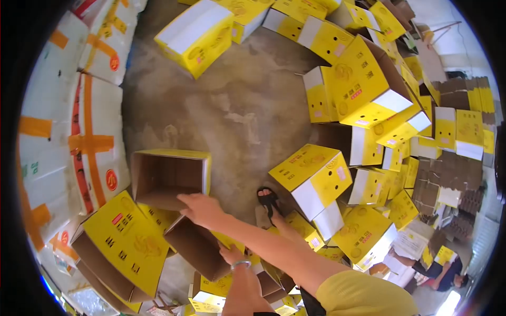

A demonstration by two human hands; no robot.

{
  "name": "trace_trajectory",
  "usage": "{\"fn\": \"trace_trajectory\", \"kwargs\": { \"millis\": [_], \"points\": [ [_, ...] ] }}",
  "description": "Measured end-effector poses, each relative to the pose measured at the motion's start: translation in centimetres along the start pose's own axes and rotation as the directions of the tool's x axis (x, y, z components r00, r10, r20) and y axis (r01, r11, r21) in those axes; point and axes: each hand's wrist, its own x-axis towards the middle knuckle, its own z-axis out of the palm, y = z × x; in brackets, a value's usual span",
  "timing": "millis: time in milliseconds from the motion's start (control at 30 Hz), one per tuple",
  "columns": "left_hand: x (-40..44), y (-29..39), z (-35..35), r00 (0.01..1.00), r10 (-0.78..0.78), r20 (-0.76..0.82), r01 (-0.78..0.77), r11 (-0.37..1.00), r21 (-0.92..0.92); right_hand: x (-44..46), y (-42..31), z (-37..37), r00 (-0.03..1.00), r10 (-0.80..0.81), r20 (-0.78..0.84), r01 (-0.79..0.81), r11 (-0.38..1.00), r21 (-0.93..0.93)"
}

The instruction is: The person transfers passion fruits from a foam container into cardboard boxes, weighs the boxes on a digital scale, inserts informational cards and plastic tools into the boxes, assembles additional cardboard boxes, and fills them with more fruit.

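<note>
My right hand (201, 209) is closed on the upper rim of an open, tilted carton (196, 246) with a brown inside. Its fingertips lie close to the lower edge of another open yellow carton (207, 176), which rests on its side just above. My left hand (232, 255), with a band at the wrist, grips the right edge of the same tilted carton. Part of that carton's outside is hidden by my right forearm. A large yellow carton (126, 243) stands against it on the left.
White boxes with orange tape (96, 142) are stacked at the left. Yellow and white cartons (311, 176) pile up on the right, others lie at the top. Concrete floor (232, 105) shows between them. A sandalled foot (268, 197) is near my arm. Another person (440, 274) is at the far right.
</note>
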Motion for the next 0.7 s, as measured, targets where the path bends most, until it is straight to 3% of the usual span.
{"fn": "trace_trajectory", "kwargs": {
  "millis": [33, 67, 100, 133, 167, 233, 267, 300, 333, 367, 433, 500, 567, 633, 700],
  "points": [
    [0.4, 2.4, -1.4, 0.996, 0.016, 0.092, 0.014, 0.95, -0.311, -2.0, 4.8, -3.1, 0.935, -0.004, -0.354, -0.013, 0.999, -0.045],
    [0.1, 2.9, -1.8, 0.995, 0.093, -0.042, -0.094, 0.995, -0.023, -4.0, 6.9, -7.9, 0.959, 0.116, -0.258, -0.172, 0.963, -0.208],
    [0.6, 2.7, -1.9, 0.983, 0.16, -0.087, -0.162, 0.986, -0.027, -5.9, 10.0, -9.2, 0.908, 0.304, -0.288, -0.38, 0.886, -0.266],
    [1.0, 2.6, -2.0, 0.965, 0.226, -0.131, -0.231, 0.972, -0.029, -7.9, 12.8, -10.1, 0.91, 0.365, -0.194, -0.414, 0.803, -0.429],
    [0.9, 3.6, -2.3, 0.97, 0.201, -0.136, -0.208, 0.978, -0.035, -9.7, 15.4, -10.7, 0.89, 0.44, -0.118, -0.422, 0.699, -0.578],
    [0.7, 5.7, -2.6, 0.973, 0.17, -0.153, -0.177, 0.983, -0.037, -11.5, 19.8, -11.1, 0.904, 0.419, 0.087, -0.199, 0.591, -0.782],
    [0.8, 6.3, -2.6, 0.954, 0.23, -0.191, -0.225, 0.973, 0.047, -11.5, 21.6, -10.4, 0.962, 0.272, 0.018, -0.154, 0.596, -0.788],
    [0.8, 7.3, -2.8, 0.93, 0.292, -0.224, -0.266, 0.954, 0.137, -10.1, 21.6, -11.0, 0.925, 0.374, 0.072, -0.182, 0.601, -0.778],
    [0.4, 9.1, -3.4, 0.905, 0.368, -0.214, -0.359, 0.93, 0.081, -8.9, 21.5, -11.6, 0.872, 0.472, 0.127, -0.215, 0.604, -0.768],
    [0.0, 10.6, -3.2, 0.9, 0.381, -0.213, -0.372, 0.925, 0.079, -8.1, 21.2, -12.6, 0.921, 0.384, 0.068, -0.209, 0.633, -0.745],
    [-0.5, 13.7, -3.0, 0.767, 0.641, 0.024, -0.641, 0.764, 0.069, -6.4, 21.2, -14.3, 0.945, 0.327, 0.028, -0.201, 0.645, -0.737],
    [-2.3, 17.9, -1.9, 0.691, 0.722, 0.036, -0.723, 0.691, 0.024, -5.4, 19.3, -17.5, 0.973, 0.232, 0.015, -0.159, 0.712, -0.684],
    [-4.5, 24.1, -1.5, 0.418, 0.889, 0.186, -0.908, 0.4, 0.125, -6.0, 17.2, -21.3, 0.986, 0.133, 0.104, -0.055, 0.833, -0.55],
    [-6.3, 30.0, -1.3, 0.29, 0.902, 0.319, -0.948, 0.225, 0.224, -7.1, 16.1, -24.0, 0.988, 0.047, 0.144, 0.018, 0.907, -0.421],
    [-6.5, 32.3, -0.1, 0.265, 0.868, 0.42, -0.963, 0.212, 0.169, -7.5, 16.2, -26.6, 0.985, -0.101, 0.14, 0.138, 0.95, -0.281]
  ]
}}
